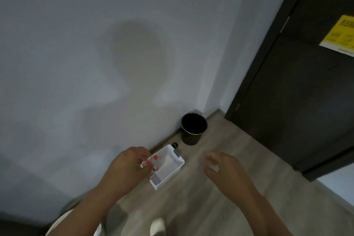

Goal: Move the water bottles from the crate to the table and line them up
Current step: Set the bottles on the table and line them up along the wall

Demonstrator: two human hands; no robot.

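Observation:
A white slotted crate (175,166) sits on the wooden floor by the wall. Two red bottle caps show at its left side, one water bottle (155,157) farther and one (148,163) nearer. My left hand (126,166) reaches over the crate's left rim, thumb and fingers curled around the top of the nearer bottle; the frame is blurred. A clear bottle body (155,179) shows in the crate's near corner. My right hand (224,166) hovers to the right of the crate, fingers relaxed, holding nothing. No table is in view.
A black round bin (193,130) stands against the wall behind the crate. A small dark-capped object (174,144) sits just behind the crate. A dark door (297,82) with a yellow notice (341,36) is at the right. Bare wooden floor lies to the crate's right.

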